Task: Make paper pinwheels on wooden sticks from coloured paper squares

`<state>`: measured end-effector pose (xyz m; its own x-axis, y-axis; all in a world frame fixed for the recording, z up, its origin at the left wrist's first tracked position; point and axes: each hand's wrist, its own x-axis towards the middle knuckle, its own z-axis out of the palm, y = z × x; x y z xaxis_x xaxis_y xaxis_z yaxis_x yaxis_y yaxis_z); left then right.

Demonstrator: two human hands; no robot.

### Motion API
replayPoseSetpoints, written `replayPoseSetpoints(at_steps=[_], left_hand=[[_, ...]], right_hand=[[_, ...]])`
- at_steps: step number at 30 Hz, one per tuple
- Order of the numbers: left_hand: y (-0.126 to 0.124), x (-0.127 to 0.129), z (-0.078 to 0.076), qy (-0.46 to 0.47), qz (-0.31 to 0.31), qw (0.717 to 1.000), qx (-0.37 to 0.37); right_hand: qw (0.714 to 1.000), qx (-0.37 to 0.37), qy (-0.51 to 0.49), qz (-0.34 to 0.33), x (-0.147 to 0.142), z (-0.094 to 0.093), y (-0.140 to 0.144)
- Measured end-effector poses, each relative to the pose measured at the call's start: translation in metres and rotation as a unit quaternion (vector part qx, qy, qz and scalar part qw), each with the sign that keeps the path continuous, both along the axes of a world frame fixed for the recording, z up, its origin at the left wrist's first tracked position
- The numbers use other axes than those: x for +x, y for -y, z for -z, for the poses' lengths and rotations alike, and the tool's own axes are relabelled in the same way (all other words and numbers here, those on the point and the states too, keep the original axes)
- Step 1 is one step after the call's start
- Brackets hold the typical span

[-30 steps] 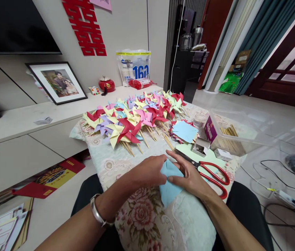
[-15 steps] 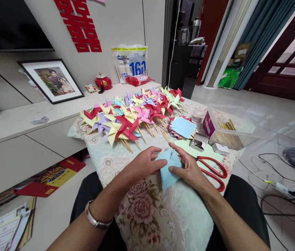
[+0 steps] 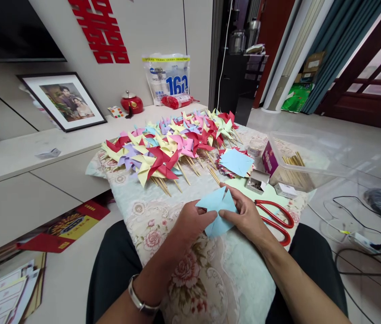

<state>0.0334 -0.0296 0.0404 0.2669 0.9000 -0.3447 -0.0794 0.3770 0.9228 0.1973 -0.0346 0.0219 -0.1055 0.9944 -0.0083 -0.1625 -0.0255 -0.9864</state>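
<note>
A light blue paper square (image 3: 218, 208) with cut corners is held above the floral cloth (image 3: 193, 279) on my lap. My left hand (image 3: 192, 221) pinches its left side and my right hand (image 3: 246, 216) grips its right side, fingers folded over the centre. Red-handled scissors (image 3: 276, 219) lie just right of my right hand. Beyond them sits a stack of cut paper squares (image 3: 236, 163) with a blue sheet on top. Farther back lies a heap of finished paper pinwheels (image 3: 172, 146) on wooden sticks, in red, yellow, pink, purple and blue.
A small open box (image 3: 257, 181) and a clear plastic bin (image 3: 307, 164) with wooden sticks stand at the right. A low white cabinet (image 3: 24, 171) runs along the left with a framed photo (image 3: 62, 101). Cables (image 3: 356, 234) lie on the floor at right.
Both hands have lifted the blue paper slightly up and away from my lap. My left hand has slid under its left side and the flaps are folded further in.
</note>
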Motion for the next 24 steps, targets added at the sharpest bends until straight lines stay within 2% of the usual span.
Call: replayPoseSetpoints(at_steps=[8,11,13,15,17,19,21,24], left_hand=[[-0.002,0.001,0.000,-0.033,-0.025,0.999,0.001],[-0.004,-0.002,0.003,-0.033,-0.038,0.999,-0.002],[-0.005,-0.006,0.006,-0.024,-0.046,0.999,-0.007],[-0.007,-0.009,0.007,-0.013,-0.057,0.998,-0.011],[-0.008,-0.012,0.006,0.002,-0.070,0.997,-0.013],[-0.010,-0.014,0.004,0.019,-0.080,0.996,-0.016],[-0.010,-0.015,0.002,0.034,-0.086,0.996,-0.018],[-0.010,-0.016,0.001,0.054,-0.089,0.994,-0.018]], right_hand=[[0.996,0.031,0.083,-0.009,0.003,0.003,0.001],[0.989,0.072,0.132,0.016,0.003,0.004,0.002],[0.976,0.127,0.168,0.050,0.003,0.003,0.003],[0.949,0.212,0.218,0.081,0.004,-0.001,0.005],[0.905,0.311,0.275,0.096,0.003,-0.006,0.008],[0.859,0.393,0.320,0.081,0.001,-0.010,0.012],[0.822,0.441,0.358,0.040,-0.002,-0.013,0.015],[0.781,0.464,0.418,-0.011,-0.007,-0.013,0.018]])
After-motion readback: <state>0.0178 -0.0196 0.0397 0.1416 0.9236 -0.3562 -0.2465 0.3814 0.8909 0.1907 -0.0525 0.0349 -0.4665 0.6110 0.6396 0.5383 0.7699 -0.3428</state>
